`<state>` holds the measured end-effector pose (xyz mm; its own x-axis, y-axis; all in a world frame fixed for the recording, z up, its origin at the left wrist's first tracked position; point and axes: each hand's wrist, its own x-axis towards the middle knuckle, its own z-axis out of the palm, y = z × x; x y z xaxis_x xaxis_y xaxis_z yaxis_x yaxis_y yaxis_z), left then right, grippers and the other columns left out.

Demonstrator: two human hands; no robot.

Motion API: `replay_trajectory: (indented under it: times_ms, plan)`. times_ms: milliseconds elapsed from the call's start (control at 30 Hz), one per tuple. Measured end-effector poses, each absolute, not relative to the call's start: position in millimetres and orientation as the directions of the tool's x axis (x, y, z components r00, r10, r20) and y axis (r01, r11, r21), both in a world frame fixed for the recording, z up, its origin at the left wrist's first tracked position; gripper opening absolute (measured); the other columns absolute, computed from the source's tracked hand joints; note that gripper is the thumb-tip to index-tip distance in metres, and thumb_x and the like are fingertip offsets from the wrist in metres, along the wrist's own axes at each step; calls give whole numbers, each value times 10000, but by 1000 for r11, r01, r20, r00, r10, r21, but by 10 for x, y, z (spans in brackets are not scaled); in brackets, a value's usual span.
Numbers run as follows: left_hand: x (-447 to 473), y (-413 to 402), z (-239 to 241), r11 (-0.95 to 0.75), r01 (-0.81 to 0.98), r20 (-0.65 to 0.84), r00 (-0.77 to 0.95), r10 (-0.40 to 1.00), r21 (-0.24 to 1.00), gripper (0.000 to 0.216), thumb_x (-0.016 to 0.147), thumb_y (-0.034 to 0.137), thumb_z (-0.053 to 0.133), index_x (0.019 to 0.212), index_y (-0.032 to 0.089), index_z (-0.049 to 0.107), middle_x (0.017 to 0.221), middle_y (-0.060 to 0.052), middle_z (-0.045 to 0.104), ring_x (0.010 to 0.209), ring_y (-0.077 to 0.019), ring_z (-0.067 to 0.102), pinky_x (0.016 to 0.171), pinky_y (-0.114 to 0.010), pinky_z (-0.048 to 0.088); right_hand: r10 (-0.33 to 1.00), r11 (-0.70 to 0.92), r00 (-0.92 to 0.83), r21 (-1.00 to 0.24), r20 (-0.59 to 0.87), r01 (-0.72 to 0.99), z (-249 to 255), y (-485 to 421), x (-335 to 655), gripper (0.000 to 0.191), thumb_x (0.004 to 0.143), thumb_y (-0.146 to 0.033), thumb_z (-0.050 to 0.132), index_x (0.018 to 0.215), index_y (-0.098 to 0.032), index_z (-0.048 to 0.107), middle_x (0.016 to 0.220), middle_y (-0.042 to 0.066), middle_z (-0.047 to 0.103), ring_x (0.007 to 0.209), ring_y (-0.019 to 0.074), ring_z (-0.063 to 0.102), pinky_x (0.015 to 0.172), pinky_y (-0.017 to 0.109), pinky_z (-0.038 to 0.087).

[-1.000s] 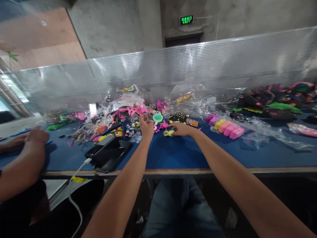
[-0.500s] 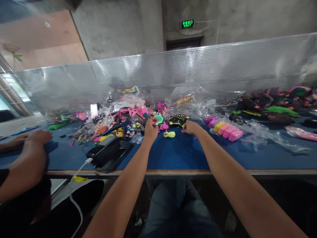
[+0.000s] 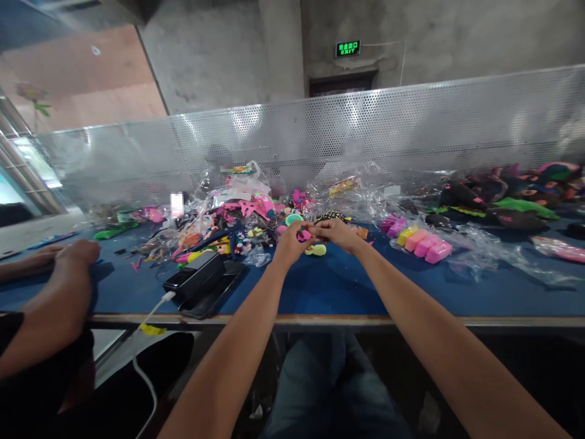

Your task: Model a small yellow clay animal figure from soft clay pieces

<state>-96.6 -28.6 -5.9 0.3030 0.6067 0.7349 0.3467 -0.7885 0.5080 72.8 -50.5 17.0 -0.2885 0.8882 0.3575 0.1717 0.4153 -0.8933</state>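
Observation:
My left hand and my right hand meet over the blue table top, fingers pinched together on a small pink piece between them. A little yellow-green toy lies on the table just under the hands. Behind them spreads a heap of small colourful rubber toys and clear plastic bags. A black toy with yellow dots sits right behind my right hand.
A black phone and power bank with a white cable lie at the left near the table's front edge. Pink and yellow blocks sit at the right, dark plush toys farther right. Another person's arms rest at the far left. A perforated metal screen backs the table.
My hands have come together: the right hand moved left and the left hand moved right, and both now pinch the small pink piece.

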Motion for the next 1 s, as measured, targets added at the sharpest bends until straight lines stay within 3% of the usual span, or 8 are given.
replay_trajectory:
  times_ms: [267, 433, 567, 633, 767, 867, 1000]
  plan:
    - [-1011, -330, -10, -793, 349, 736, 312, 601, 499, 210, 809, 321, 597, 962, 201, 675, 950, -56, 672, 869, -179, 599, 762, -277, 437, 905, 413, -227, -867, 358, 279, 156, -524, 687, 432, 660, -551, 665, 785, -137, 650, 655, 7, 614, 530, 88, 493, 471, 196, 388]
    - [-1027, -333, 18, -787, 398, 722, 338, 604, 472, 259, 854, 390, 519, 878, 186, 676, 850, -52, 660, 800, -177, 578, 729, -274, 405, 835, 550, -194, -781, 515, 295, 122, -475, 672, 467, 710, -486, 655, 1047, -163, 624, 752, 19, 640, 628, 119, 555, 564, 222, 448]
    - [-989, -319, 15, -726, 320, 661, 302, 687, 609, 374, 863, 463, 459, 755, 149, 631, 676, -18, 590, 642, -137, 515, 624, -248, 383, 698, 705, -240, -587, 675, 399, 124, -473, 678, 440, 745, -439, 649, 1111, -195, 640, 956, 55, 633, 794, 144, 568, 715, 264, 467]
    - [-964, -304, -1, -685, 212, 605, 339, 720, 697, 426, 854, 509, 440, 786, 136, 633, 658, -10, 583, 614, -128, 509, 603, -242, 392, 657, 738, -287, -518, 697, 432, 127, -481, 674, 390, 768, -431, 636, 1083, -203, 666, 956, 58, 632, 823, 153, 567, 747, 275, 463]
    - [-940, -291, -20, -605, 81, 533, 393, 749, 792, 504, 818, 578, 455, 915, 127, 659, 711, -23, 621, 622, -133, 539, 608, -250, 420, 638, 742, -303, -460, 708, 487, 128, -479, 665, 292, 823, -434, 586, 970, -220, 720, 842, 45, 640, 773, 152, 568, 741, 273, 448]
    - [-943, -309, 3, -551, 56, 495, 374, 785, 832, 488, 784, 577, 513, 861, 123, 674, 647, -16, 598, 580, -120, 528, 570, -239, 400, 626, 727, -259, -431, 736, 534, 129, -461, 674, 261, 823, -428, 592, 910, -227, 733, 838, 43, 626, 768, 151, 562, 717, 263, 440]
    - [-960, -324, 37, -445, 9, 411, 365, 835, 896, 436, 710, 519, 636, 910, 137, 694, 640, -1, 594, 586, -102, 518, 552, -217, 379, 585, 746, -277, -373, 762, 551, 104, -427, 694, 236, 827, -360, 603, 1001, -243, 711, 871, 45, 604, 805, 161, 555, 739, 275, 443]
